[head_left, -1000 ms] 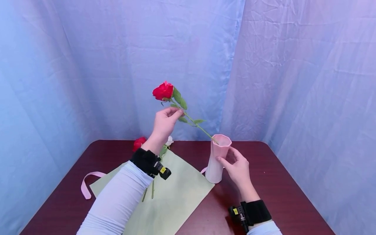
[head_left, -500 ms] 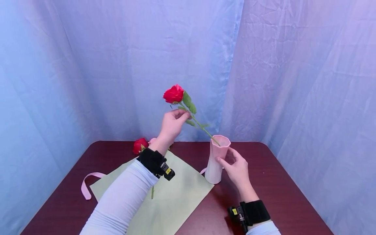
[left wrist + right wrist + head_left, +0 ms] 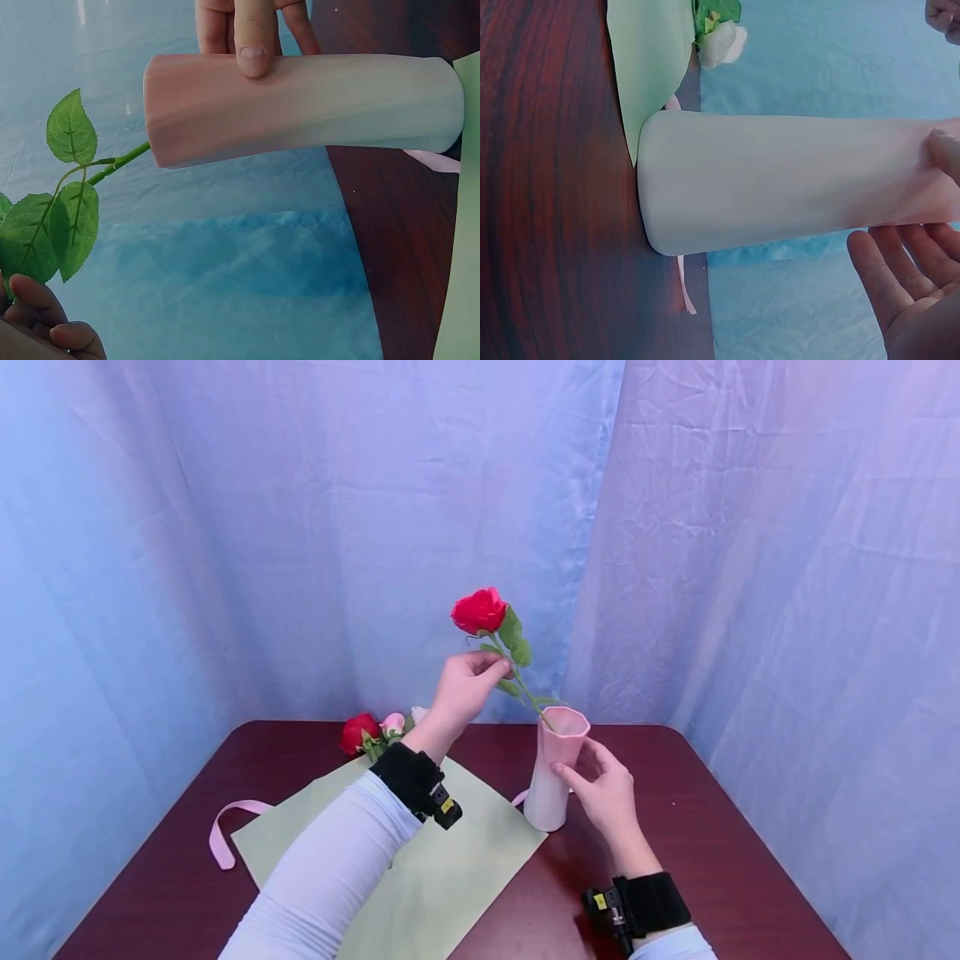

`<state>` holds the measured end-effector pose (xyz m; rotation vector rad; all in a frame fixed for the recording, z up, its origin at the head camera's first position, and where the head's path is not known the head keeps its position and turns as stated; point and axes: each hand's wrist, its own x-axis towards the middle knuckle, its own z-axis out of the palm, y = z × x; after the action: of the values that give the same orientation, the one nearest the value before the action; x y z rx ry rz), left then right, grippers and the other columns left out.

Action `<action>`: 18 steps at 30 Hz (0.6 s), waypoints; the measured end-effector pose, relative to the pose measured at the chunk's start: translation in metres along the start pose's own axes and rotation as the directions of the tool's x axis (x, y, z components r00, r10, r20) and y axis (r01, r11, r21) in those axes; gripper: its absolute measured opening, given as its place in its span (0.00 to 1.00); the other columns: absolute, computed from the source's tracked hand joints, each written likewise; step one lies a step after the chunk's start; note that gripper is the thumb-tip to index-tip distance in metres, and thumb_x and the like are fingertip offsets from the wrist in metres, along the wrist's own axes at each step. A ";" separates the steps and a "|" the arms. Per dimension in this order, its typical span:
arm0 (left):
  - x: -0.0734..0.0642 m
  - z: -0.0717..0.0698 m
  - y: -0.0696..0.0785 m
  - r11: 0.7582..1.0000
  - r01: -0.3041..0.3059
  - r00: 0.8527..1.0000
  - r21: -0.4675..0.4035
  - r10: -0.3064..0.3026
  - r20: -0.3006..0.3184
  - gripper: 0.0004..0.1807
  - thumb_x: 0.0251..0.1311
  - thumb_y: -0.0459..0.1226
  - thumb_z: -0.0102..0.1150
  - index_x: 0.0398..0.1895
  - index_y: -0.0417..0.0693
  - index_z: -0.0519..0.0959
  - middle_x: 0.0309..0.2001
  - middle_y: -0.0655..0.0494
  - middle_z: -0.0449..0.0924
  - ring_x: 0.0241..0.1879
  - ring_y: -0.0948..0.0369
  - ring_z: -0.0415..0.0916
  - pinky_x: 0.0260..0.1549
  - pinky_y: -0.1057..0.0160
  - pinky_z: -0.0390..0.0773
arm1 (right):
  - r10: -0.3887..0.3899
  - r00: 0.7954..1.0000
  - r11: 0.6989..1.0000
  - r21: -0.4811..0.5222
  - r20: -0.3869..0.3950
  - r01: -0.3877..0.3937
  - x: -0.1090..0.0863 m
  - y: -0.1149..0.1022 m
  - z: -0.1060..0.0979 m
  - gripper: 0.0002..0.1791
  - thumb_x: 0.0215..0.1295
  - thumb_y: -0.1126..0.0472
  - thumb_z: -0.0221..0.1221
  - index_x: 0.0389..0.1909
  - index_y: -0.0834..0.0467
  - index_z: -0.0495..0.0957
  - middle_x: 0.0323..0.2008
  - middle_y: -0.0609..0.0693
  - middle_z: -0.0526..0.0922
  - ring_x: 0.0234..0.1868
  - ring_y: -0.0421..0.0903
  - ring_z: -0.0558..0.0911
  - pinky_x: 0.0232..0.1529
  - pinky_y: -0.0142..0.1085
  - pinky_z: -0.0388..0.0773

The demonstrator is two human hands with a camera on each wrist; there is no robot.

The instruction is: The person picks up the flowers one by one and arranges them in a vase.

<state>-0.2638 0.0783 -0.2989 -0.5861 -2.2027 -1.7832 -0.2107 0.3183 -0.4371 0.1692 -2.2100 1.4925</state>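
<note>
My left hand (image 3: 463, 687) pinches the stem of a red rose (image 3: 478, 612) just below its bloom. The stem slants down to the right, its lower end inside the mouth of a pink-and-white vase (image 3: 551, 777). How deep the stem reaches is hidden by the wall. Upright on the table, the vase is steadied by my right hand (image 3: 606, 789), thumb on the near side and fingers around the right. In the left wrist view, green leaves (image 3: 73, 225) show outside the rim, between the left hand's fingers (image 3: 45, 304) and the vase.
Pale green wrapping paper (image 3: 465, 860) covers the left and middle of the dark wooden table (image 3: 712, 860). Behind my left forearm lie another red rose (image 3: 358, 732), a pink rose (image 3: 393, 723) and a white flower (image 3: 418, 714). A pink ribbon (image 3: 217, 839) pokes out at left. Curtains hang around.
My left hand has moved right and slightly down with the rose, and the stem stands steeper and lower in the vase. My right hand and the vase have stayed in place.
</note>
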 end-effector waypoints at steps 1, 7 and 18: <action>0.000 0.002 0.000 1.000 0.004 1.000 0.003 -0.004 0.005 0.12 0.71 0.41 0.61 0.45 0.42 0.87 0.37 0.54 0.88 0.47 0.58 0.80 0.45 0.57 0.76 | -0.003 1.000 1.000 0.003 -0.005 0.003 0.000 0.000 0.000 0.32 0.56 0.55 0.76 0.62 0.56 0.79 0.53 0.55 0.85 0.54 0.50 0.83 0.53 0.50 0.80; 0.002 0.013 -0.004 1.000 0.005 1.000 0.012 -0.005 0.018 0.11 0.71 0.40 0.61 0.43 0.42 0.87 0.35 0.54 0.87 0.44 0.57 0.81 0.43 0.58 0.76 | -0.005 1.000 1.000 0.027 -0.011 0.006 0.000 -0.001 0.001 0.31 0.56 0.57 0.76 0.61 0.57 0.79 0.52 0.56 0.85 0.54 0.51 0.83 0.52 0.51 0.80; -0.002 0.028 -0.004 0.999 -0.026 0.998 0.041 0.024 0.052 0.11 0.70 0.40 0.61 0.42 0.42 0.87 0.35 0.54 0.86 0.38 0.58 0.79 0.37 0.61 0.76 | -0.001 1.000 1.000 -0.011 0.005 0.001 0.000 -0.002 -0.001 0.33 0.57 0.52 0.76 0.63 0.55 0.78 0.54 0.55 0.85 0.55 0.51 0.83 0.50 0.48 0.82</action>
<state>-0.2623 0.1049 -0.3090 -0.6543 -2.2504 -1.7248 -0.2101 0.3181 -0.4352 0.1701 -2.2211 1.4811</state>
